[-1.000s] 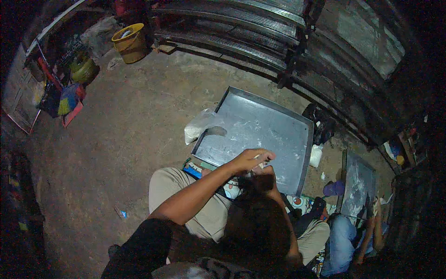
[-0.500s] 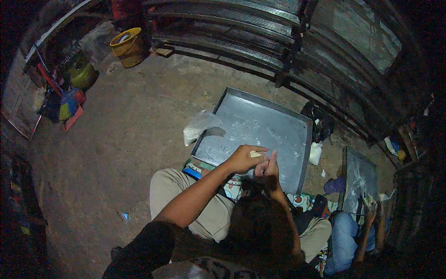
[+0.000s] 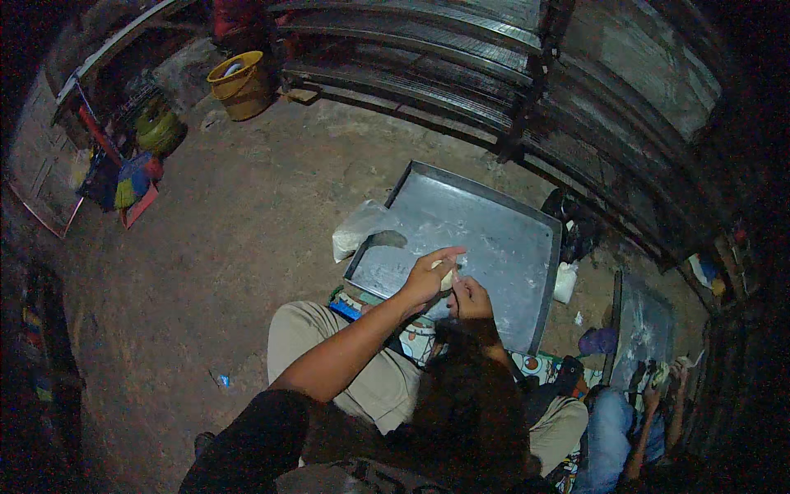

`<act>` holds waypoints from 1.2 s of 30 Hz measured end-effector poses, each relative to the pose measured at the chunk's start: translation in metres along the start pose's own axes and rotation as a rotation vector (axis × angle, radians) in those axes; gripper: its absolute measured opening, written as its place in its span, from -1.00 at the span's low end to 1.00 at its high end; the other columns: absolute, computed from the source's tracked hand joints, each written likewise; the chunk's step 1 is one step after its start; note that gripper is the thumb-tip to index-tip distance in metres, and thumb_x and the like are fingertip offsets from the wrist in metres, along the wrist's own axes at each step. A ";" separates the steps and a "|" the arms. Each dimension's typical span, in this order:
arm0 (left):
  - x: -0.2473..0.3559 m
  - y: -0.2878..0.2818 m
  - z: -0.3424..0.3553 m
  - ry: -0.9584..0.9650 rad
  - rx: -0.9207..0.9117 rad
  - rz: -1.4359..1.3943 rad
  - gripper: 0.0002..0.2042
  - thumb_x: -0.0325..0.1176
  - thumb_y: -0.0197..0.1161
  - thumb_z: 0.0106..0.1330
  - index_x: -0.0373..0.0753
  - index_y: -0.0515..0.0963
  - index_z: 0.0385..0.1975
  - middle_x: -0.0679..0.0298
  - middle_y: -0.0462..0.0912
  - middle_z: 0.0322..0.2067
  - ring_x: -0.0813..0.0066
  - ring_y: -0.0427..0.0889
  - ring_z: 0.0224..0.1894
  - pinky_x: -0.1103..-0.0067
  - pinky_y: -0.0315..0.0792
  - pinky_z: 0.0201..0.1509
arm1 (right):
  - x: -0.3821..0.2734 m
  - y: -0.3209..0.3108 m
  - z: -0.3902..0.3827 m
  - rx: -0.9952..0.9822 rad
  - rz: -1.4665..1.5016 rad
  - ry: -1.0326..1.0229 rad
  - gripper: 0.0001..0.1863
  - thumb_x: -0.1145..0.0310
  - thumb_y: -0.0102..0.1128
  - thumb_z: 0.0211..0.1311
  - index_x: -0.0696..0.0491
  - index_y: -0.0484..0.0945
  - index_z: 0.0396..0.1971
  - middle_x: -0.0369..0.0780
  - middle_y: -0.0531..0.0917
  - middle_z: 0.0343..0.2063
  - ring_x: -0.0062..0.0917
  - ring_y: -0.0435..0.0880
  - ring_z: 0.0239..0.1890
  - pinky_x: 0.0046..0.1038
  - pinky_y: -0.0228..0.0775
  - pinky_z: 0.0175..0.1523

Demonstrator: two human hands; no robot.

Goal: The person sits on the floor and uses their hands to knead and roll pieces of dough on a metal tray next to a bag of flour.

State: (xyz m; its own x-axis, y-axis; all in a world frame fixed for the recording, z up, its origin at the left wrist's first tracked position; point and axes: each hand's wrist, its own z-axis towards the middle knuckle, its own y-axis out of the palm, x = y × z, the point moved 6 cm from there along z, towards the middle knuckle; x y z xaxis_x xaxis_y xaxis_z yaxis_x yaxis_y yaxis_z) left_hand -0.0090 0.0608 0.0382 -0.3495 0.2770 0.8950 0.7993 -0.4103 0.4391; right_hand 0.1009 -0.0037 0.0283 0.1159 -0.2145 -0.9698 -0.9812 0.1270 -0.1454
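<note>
My left hand (image 3: 423, 280) is closed around a pale piece of dough (image 3: 447, 276), its index finger stretched out along the far side. My right hand (image 3: 472, 298) has its fingers curled, with the fingertips pinching the dough's right edge. Both hands are held over the near part of a large shallow metal tray (image 3: 502, 239), whose surface carries white powdery smears. Part of the dough is hidden by my fingers.
A clear bag of white powder (image 3: 359, 230) leans on the tray's left edge. Right of the tray are a white packet (image 3: 565, 282), a black bag (image 3: 574, 224) and a co-worker's hands (image 3: 658, 383) by a second tray (image 3: 646, 321). A yellow bucket (image 3: 240, 90) and metal racks (image 3: 411, 58) stand farther back.
My right hand has turned and curled its raised fingers down onto the dough's edge. More of the dough now shows between my hands. The whole view has shifted slightly.
</note>
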 end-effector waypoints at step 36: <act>-0.010 0.013 -0.012 -0.035 -0.049 0.025 -0.61 -0.04 -0.02 0.48 -0.26 0.58 -0.26 0.30 0.62 -0.41 0.60 0.56 -0.44 0.64 0.46 -0.42 | 0.010 0.012 0.000 0.086 0.194 -0.115 -0.49 0.13 0.08 0.22 0.22 0.45 0.03 -0.09 0.62 -0.13 -0.27 0.59 -0.12 -0.28 0.41 -0.08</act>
State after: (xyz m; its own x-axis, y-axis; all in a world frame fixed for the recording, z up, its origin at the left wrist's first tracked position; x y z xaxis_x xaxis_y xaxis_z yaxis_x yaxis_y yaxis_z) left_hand -0.0005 0.0422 0.0356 -0.3116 0.2959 0.9030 0.7826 -0.4591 0.4205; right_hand 0.0906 -0.0044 0.0170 -0.0522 -0.0670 -0.9964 -0.9706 0.2382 0.0348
